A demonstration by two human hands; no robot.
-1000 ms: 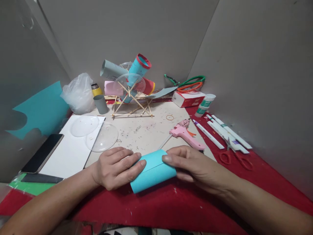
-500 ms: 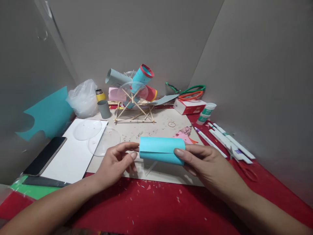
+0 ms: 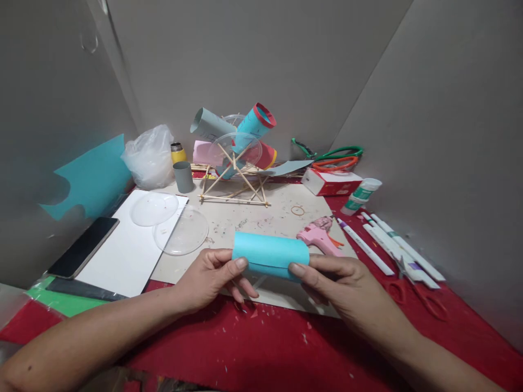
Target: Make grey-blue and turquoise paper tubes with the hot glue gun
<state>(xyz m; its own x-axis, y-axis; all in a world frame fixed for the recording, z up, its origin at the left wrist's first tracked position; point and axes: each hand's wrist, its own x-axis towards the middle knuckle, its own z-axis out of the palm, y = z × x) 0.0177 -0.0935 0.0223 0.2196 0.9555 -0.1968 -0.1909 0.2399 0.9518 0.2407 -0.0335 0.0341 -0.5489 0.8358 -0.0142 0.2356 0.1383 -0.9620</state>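
Between my two hands is a rolled blue paper tube, lying sideways with its overlapping seam toward me. My left hand pinches its left end, thumb on the front and a finger inside. At the right end, my right hand grips it with the thumb over the seam. Just behind the tube a pink glue gun lies on a grey board. Farther back stands a wheel-like model of wooden sticks, clear plastic discs and coloured paper tubes.
Left are a phone, a white sheet, clear plastic lids and a plastic bag. A grey tube stands near the model. Markers, red-handled scissors, small tubs and a red-white box are right.
My left thumb has come down onto the tube's left end, where it was apart before. The tube has turned a little, its seam now lower. The view has shifted slightly.
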